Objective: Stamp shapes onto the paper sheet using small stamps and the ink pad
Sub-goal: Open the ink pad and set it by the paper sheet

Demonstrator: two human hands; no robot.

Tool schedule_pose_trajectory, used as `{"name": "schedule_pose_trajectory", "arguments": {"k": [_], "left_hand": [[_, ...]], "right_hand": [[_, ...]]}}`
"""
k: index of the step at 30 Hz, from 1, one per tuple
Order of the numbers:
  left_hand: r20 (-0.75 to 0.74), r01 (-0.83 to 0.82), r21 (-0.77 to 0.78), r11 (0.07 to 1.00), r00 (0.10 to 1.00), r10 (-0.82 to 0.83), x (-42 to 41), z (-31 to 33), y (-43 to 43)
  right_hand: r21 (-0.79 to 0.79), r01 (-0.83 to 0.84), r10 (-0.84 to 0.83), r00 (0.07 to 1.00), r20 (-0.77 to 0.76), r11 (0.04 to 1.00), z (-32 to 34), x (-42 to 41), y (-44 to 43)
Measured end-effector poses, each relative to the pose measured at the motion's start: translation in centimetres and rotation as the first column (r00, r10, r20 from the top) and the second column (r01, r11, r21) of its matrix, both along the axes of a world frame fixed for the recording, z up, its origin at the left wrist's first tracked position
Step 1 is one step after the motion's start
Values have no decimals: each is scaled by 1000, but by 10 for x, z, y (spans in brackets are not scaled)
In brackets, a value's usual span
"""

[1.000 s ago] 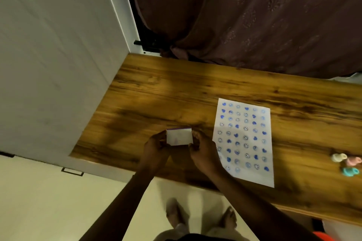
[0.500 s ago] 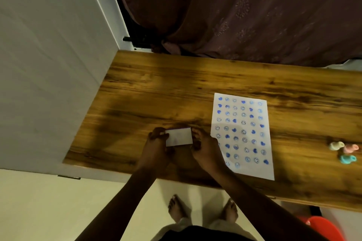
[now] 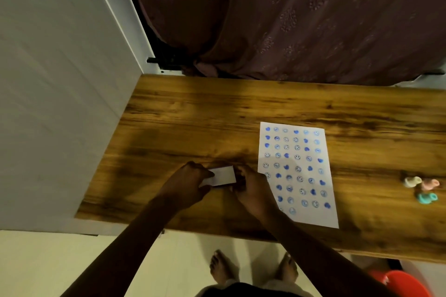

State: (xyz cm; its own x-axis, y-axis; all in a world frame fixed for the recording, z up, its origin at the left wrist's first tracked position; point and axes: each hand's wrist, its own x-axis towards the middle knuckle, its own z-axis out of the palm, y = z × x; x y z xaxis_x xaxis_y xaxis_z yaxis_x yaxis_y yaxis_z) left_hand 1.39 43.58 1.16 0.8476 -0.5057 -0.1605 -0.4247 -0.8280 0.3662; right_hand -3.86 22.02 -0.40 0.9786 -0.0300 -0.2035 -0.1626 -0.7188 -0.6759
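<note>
Head view: hands (image 3: 224,185) lowered ink pad (image 3: 223,175), apparently tableward.

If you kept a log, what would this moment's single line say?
hands: left hand and right hand both gripping small white box | paper sheet: nearly full of blue stamps | small stamps: untouched, far right

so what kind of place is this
Probably a room in a home: a wooden table set against a white wall, a maroon patterned curtain behind it, and the person's bare feet on a pale floor.
</note>
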Motion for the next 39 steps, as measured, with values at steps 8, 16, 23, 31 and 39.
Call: {"name": "schedule_pose_trajectory", "arguments": {"k": [8,16,23,31,39], "left_hand": [[-44,78,-1,997,996,-78,29,17,0],[-170,47,-22,999,984,-50,55,18,0],[-207,30,-107,994,977,-52,72,15,1],[-184,-43,-64,997,982,31,77,3,-5],[-84,-71,-30,997,994,68,78,-4,-8]], "right_hand": [[-121,6,-9,1000,-25,993,0,4,1],[-63,56,-60,995,-74,996,6,4,1],[50,26,-23,998,-55,998,10,-1,1],[44,30,-29,999,-20,999,10,-4,0],[66,32,-32,999,14,997,15,-8,-7]]}}
